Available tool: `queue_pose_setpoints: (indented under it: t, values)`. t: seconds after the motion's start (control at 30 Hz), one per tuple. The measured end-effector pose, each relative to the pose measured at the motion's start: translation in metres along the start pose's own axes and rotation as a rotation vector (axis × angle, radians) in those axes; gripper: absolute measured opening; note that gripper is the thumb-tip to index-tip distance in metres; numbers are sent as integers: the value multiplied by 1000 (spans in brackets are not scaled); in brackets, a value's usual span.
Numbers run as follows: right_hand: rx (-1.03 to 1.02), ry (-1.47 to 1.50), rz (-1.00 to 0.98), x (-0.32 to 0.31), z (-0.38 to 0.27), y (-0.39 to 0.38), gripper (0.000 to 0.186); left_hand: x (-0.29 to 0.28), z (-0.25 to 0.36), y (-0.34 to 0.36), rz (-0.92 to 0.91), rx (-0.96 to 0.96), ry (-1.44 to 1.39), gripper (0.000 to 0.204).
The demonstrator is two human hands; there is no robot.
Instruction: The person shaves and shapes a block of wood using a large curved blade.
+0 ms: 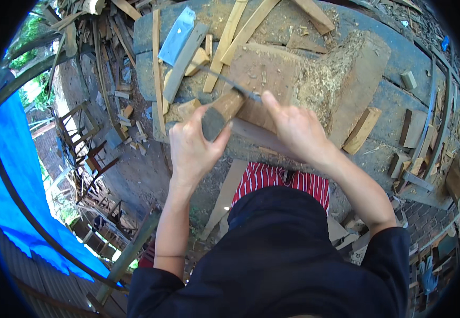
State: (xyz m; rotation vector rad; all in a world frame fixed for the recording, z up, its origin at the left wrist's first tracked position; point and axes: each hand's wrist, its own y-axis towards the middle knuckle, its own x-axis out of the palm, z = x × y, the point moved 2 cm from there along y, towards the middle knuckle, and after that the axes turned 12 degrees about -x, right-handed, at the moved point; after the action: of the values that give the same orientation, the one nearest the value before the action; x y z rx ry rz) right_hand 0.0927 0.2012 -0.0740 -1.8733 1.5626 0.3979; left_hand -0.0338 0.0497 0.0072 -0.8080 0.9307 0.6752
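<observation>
My left hand (195, 143) grips a wooden piece (223, 110) with a darker end, held slanting at the near edge of a thick, worn wooden block (261, 69). Closed around the near end of a long, thin dark blade (214, 74) is my right hand (296, 127); the blade crosses the held piece toward the upper left and is blurred, its handle hidden by my fingers. Shavings lie on the block. Loose strips (230, 37), offcuts (362, 130) and a light blue object (177, 34) lie around it.
The weathered bench (399, 53) carries more scraps at the right, with long strips (442, 122) along its side. At the left are heaped scrap wood (118, 69), stacked wooden frames (81, 153), a slanting pole (126, 254) and a blue tarp (7, 169).
</observation>
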Motion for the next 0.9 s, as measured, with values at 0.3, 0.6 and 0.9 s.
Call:
queue_pose_setpoints:
  t: [0.3, 0.6, 0.9]
  values:
    - [-50, 1, 148, 12, 18, 0, 37, 2, 3, -1, -18, -17, -27, 36]
    - [-49, 110, 129, 6, 11, 6, 38, 3, 5, -1, 6, -30, -46, 39]
    - [10, 143, 19, 4, 9, 12, 36, 7, 2, 2, 32, -58, -43, 38]
